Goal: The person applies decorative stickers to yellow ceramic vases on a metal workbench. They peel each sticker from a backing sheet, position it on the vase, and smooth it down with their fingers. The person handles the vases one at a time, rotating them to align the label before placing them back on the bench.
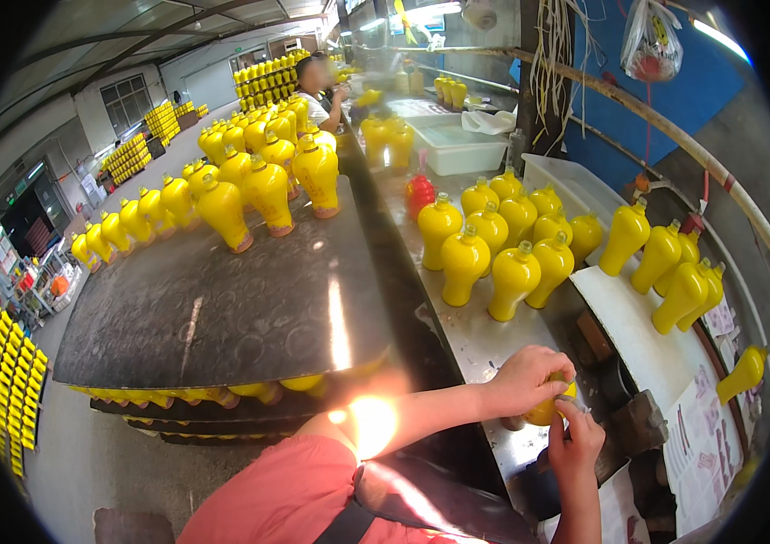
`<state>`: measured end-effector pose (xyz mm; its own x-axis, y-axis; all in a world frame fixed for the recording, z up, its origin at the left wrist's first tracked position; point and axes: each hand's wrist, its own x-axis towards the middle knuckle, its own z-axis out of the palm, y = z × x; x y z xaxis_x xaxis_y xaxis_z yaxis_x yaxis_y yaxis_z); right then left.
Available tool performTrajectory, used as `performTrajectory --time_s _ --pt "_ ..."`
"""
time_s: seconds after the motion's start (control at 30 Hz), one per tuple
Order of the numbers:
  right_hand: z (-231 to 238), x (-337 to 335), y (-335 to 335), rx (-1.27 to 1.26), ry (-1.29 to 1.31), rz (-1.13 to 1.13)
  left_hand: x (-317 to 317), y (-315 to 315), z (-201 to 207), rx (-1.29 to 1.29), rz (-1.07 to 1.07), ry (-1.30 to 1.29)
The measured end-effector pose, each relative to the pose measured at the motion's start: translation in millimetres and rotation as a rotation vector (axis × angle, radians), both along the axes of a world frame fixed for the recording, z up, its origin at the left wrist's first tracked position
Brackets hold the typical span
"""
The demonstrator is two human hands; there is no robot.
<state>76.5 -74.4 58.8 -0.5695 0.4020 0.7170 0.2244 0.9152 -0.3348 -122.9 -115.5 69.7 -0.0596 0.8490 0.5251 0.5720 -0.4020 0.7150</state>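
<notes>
At the steel bench (471, 344), my left hand (528, 381) is closed over the upper part of a yellow bottle (543, 413). Both hands largely cover this bottle. Against its right side rests my right hand (578, 440), thumb and fingers pinched together; what lies between those fingertips is too small to tell. Several glossy yellow bottles (515, 281) with narrow clear necks stand farther up the bench. More yellow bottles (657, 257) are on a pale board (643, 331) to the right, and one tilted yellow bottle (744, 374) is near the printed sheets (697, 444).
A red squeeze bottle (420, 194) and a white water basin (462, 150) are farther along the bench. Dark blocks (636, 422) sit right of my hands. On my left, a stacked dark board (222, 322) bears many yellow bottles. Another person (317, 91) is at the far end.
</notes>
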Motion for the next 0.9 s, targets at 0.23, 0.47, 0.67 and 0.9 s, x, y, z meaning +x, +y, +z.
performTrajectory --time_s 0.23,0.47,0.67,0.9 --pt "-2 -3 3 -0.052 0.058 -0.059 -1 0 -3 0.012 -0.002 -0.017" --pt "-2 -4 -11 0.103 -0.076 -0.022 2 1 0 0.147 0.014 -0.005" --pt "-2 -7 -11 0.085 -0.072 -0.004 5 4 4 0.119 0.083 0.003" --pt "-3 -3 -6 -0.058 0.012 -0.047 2 6 7 0.121 0.089 0.013"
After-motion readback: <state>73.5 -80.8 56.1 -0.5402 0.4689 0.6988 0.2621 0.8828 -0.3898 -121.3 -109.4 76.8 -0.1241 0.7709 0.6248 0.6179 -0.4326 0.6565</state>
